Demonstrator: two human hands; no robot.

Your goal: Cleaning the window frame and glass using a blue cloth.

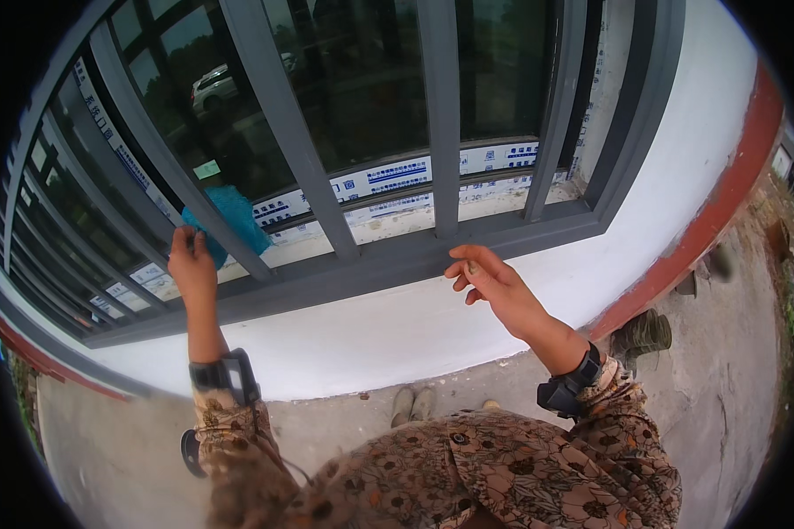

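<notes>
A blue-green cloth hangs behind and around one upright bar of a grey metal window grille. My left hand pinches the cloth's left edge, its fingers beside that bar. My right hand holds nothing; its fingers are loosely curled and apart, in front of the grille's bottom rail. Behind the bars is dark window glass with a small pale sticker on it. White protective film with blue printing covers the window frame.
Below the grille is a white wall, with a red-brown painted band along its right edge. A pair of shoes stands on the concrete floor. Dark green boots stand by the wall at right. Black devices are strapped to both wrists.
</notes>
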